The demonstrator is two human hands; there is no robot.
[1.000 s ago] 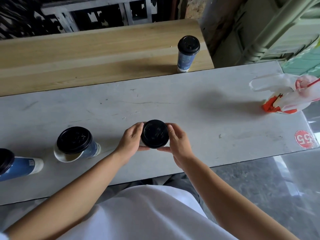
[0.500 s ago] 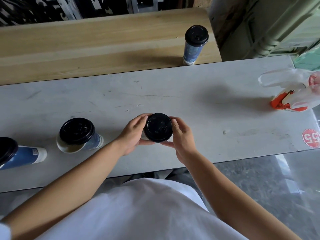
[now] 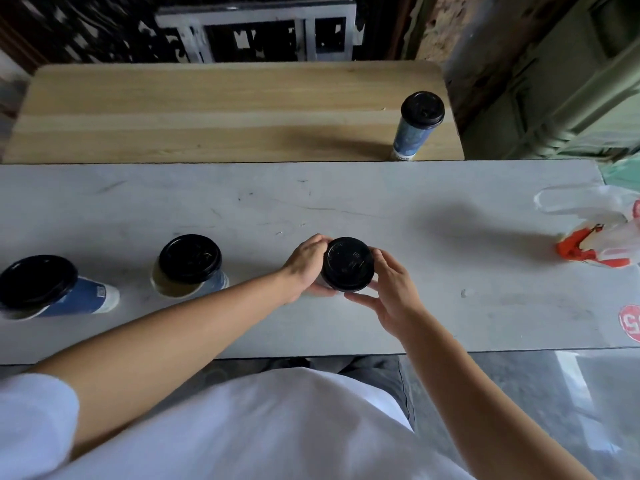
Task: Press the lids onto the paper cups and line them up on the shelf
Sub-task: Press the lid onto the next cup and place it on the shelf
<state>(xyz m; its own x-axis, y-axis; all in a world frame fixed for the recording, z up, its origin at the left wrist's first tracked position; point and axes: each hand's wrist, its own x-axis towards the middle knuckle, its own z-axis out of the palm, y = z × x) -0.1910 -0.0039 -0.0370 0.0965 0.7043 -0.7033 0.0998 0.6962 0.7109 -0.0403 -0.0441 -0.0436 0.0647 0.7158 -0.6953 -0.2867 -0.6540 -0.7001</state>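
Since half a second ago the cup (image 3: pixel 321 281) has slid a touch to the right on the table (image 3: pixel 381 188), and your right hand (image 3: pixel 391 292) has loosened, its thumb now lower beneath the lid (image 3: pixel 348 264). Your left hand (image 3: pixel 304 268) grasps the cup's side, fingers curled round it. Your right hand curves round the black lid with its fingertips on the rim. The cup stands upright near the front middle of the table.

The table is a long grey top, scuffed and scratched. Behind it, butted against its far edge, lies the wooden shelf (image 3: pixel 207 109). A finished cup (image 3: pixel 414 129) stands upright at the shelf's right end. Beyond the shelf you see a pale metal frame (image 3: pixel 256 32) against a dark wall.

You cannot make out most of the cup's body, since the lid and your hands cover it. To your left a second cup (image 3: pixel 189 266) and a third cup (image 3: pixel 45 287) each wear a lid askew, with open rim showing below. The third cup meets the picture's left edge. At the right a plastic bag (image 3: pixel 602 230) and a red sticker (image 3: pixel 630 322) are cut off.

The shelf lies bare from its left end to the finished cup. Bare table separates your hands from the bag.
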